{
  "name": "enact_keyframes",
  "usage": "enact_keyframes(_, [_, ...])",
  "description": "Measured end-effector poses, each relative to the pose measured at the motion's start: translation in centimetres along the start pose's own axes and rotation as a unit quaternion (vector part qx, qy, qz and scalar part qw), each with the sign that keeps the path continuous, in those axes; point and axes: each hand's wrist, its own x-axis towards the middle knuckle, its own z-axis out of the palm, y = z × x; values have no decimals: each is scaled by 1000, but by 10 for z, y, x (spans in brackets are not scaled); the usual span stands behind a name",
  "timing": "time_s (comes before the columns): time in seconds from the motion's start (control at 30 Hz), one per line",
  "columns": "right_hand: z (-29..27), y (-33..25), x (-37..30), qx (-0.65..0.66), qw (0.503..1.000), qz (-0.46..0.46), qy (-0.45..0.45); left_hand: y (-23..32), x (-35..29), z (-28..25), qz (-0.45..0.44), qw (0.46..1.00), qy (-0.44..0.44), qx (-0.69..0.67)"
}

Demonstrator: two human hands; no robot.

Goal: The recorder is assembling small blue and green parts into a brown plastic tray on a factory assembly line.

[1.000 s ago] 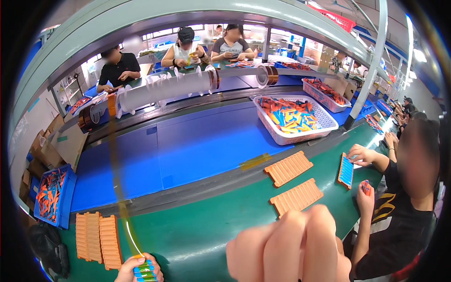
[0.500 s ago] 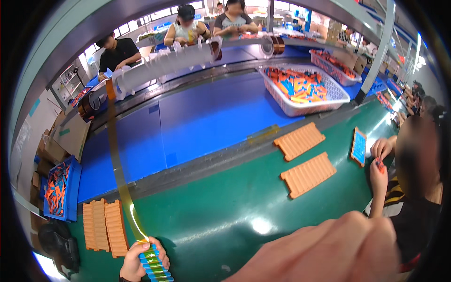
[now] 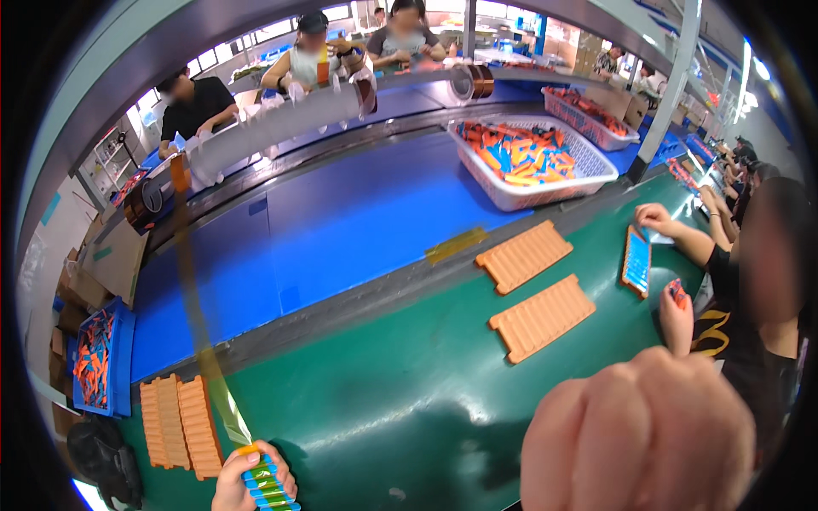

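Blue-striped block (image 3: 274,492) at bottom edge, left of centre, gripped in left hand (image 3: 232,484), thumb one side, fingers wrapped round the other. Amber tape (image 3: 189,285) runs from its top end to the upper left. Orange ribbed racks (image 3: 177,426) just left, on green surface (image 3: 366,375); two more (image 3: 543,318) right of centre. White basket (image 3: 538,198) of orange and blue pieces, upper right. Right hand (image 3: 635,430) looms lower right, hiding surface behind; knuckles up, fingers bent under; cannot tell whether holding anything.
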Motion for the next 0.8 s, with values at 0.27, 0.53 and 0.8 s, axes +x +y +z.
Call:
enact_keyframes(0.27, [-37,-21,17,56,954,101,-275,3,7,30,-30,996,50,61])
enact_keyframes(0.53, [-61,-21,-21,-100,988,114,20,5,1,45,-24,997,58,49])
enact_keyframes(0.8, [-79,-28,14,-253,944,171,124,8,14,49,-31,996,25,74])
